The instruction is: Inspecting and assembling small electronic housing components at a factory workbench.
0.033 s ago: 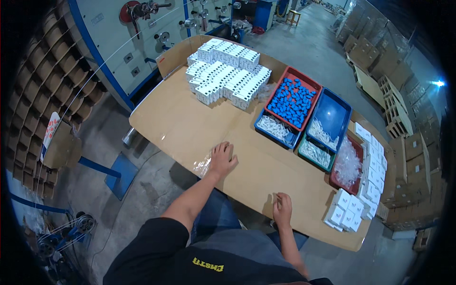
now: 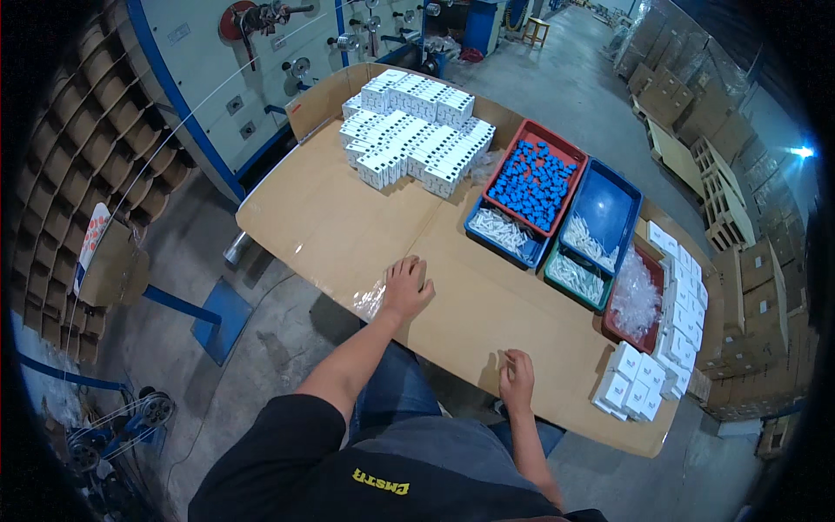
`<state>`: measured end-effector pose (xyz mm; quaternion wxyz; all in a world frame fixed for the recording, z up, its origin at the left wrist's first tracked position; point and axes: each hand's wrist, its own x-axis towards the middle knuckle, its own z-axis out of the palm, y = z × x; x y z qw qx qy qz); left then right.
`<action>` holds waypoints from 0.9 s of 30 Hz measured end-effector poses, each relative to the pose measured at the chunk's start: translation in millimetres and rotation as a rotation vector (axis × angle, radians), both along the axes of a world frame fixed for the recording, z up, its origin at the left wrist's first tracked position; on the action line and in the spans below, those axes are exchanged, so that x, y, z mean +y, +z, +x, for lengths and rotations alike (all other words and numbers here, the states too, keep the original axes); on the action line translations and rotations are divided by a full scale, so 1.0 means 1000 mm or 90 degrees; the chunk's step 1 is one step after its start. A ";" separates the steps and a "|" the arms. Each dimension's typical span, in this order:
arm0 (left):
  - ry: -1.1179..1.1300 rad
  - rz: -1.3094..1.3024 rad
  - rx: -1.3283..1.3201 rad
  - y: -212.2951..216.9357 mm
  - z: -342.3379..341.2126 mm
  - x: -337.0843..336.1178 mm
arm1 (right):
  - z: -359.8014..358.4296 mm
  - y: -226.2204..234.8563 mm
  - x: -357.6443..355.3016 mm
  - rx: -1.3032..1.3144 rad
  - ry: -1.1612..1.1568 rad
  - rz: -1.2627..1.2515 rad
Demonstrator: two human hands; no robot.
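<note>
Right hand (image 2: 517, 378): at near edge of cardboard-covered counter (image 2: 348, 226), fingers curled, pinching something small; cannot tell what. Left hand (image 2: 406, 287): open, palm flat on counter, beside crumpled clear plastic film (image 2: 370, 303) at the edge. Further right: white small boxes (image 2: 635, 383) in rows. Beyond: trays of white parts (image 2: 578, 274), red tray of blue pieces (image 2: 532, 181). Far end: stacked white boxes (image 2: 413, 130).

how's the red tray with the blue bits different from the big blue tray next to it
The red tray is packed nearly full of small blue pieces; the blue tray is mostly bare, with a few white pieces at its near end. Their colours differ. Both are shallow rectangular trays, side by side on the cardboard-covered table.
</note>
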<state>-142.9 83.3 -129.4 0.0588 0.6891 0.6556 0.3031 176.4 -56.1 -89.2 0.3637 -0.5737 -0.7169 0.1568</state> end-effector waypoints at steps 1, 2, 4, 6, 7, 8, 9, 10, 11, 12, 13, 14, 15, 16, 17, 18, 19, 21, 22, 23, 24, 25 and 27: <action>-0.001 0.015 -0.001 0.000 -0.002 0.003 | 0.000 0.001 -0.002 0.000 -0.002 0.000; -0.004 0.013 -0.002 0.001 -0.001 0.002 | -0.001 0.000 -0.006 0.004 -0.004 -0.007; -0.010 0.026 -0.029 0.003 0.002 0.001 | -0.004 -0.002 -0.015 0.009 -0.012 -0.014; -0.013 0.037 -0.028 -0.001 0.000 0.000 | -0.011 -0.007 -0.025 0.087 -0.007 -0.016; -0.012 0.050 -0.030 -0.002 -0.001 0.000 | -0.011 -0.009 -0.031 0.090 -0.009 -0.017; -0.017 0.048 -0.027 -0.002 0.000 -0.001 | -0.011 -0.012 -0.037 0.093 -0.010 -0.012; -0.015 0.047 -0.023 -0.002 0.001 -0.001 | -0.011 -0.014 -0.042 0.095 -0.010 -0.008; -0.012 0.047 -0.018 -0.002 0.002 -0.001 | -0.010 -0.017 -0.047 0.099 -0.014 -0.009; -0.019 0.044 -0.015 -0.002 0.003 -0.002 | -0.009 -0.016 -0.052 0.127 -0.019 -0.013; -0.016 0.050 -0.018 -0.001 0.004 -0.002 | -0.009 -0.015 -0.056 0.156 -0.023 -0.016; -0.013 0.056 -0.022 -0.001 0.005 -0.002 | -0.006 -0.014 -0.058 0.159 -0.030 -0.017; -0.022 0.051 -0.022 -0.002 0.007 -0.003 | -0.005 -0.001 -0.060 0.143 -0.042 -0.024; -0.017 0.057 -0.020 -0.001 0.008 -0.003 | -0.003 0.009 -0.062 0.126 -0.054 -0.030; -0.011 0.063 -0.019 0.000 0.009 -0.004 | 0.002 0.007 -0.064 0.114 -0.051 0.006; -0.014 0.065 -0.018 -0.003 0.009 -0.003 | 0.005 0.006 -0.066 0.116 -0.054 0.008; -0.010 0.075 -0.013 -0.007 0.002 -0.002 | 0.004 0.007 -0.066 0.114 -0.052 0.018; -0.004 0.085 -0.008 -0.011 -0.005 -0.003 | 0.001 0.007 -0.067 0.113 -0.050 0.028; -0.009 0.094 -0.016 -0.013 -0.007 -0.004 | -0.001 0.011 -0.071 0.128 -0.068 0.016; -0.012 0.101 -0.022 -0.014 -0.009 -0.004 | -0.002 0.009 -0.072 0.121 -0.065 0.025; -0.013 0.102 -0.025 -0.013 -0.008 -0.005 | 0.000 0.009 -0.073 0.113 -0.065 0.033; -0.014 0.087 -0.023 -0.012 -0.007 -0.004 | 0.001 0.009 -0.074 0.111 -0.067 0.034; -0.018 0.072 -0.020 -0.010 -0.006 -0.003 | 0.002 0.008 -0.074 0.118 -0.074 0.027; -0.032 0.087 -0.027 -0.010 -0.004 0.002 | 0.005 0.008 -0.076 0.129 -0.105 0.022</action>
